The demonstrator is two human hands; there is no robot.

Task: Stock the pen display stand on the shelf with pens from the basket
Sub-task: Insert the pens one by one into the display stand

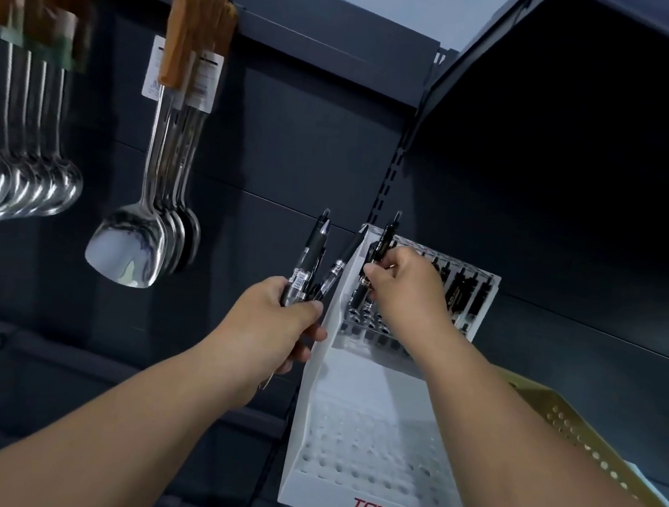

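Note:
A white tiered pen display stand with a red logo stands on the dark shelf, its lower rows of holes bare. Several black pens fill its back row. My left hand grips a bundle of black pens just left of the stand, their tips pointing up. Over the stand's back left corner, my right hand pinches a single black pen, held upright above the upper holes. A yellow perforated basket sits to the right of the stand, partly hidden by my right forearm.
Steel ladles and spatulas with wooden handles hang from hooks on the dark back panel to the left. A shelf underside overhangs at the upper right. A slotted upright runs down behind the stand.

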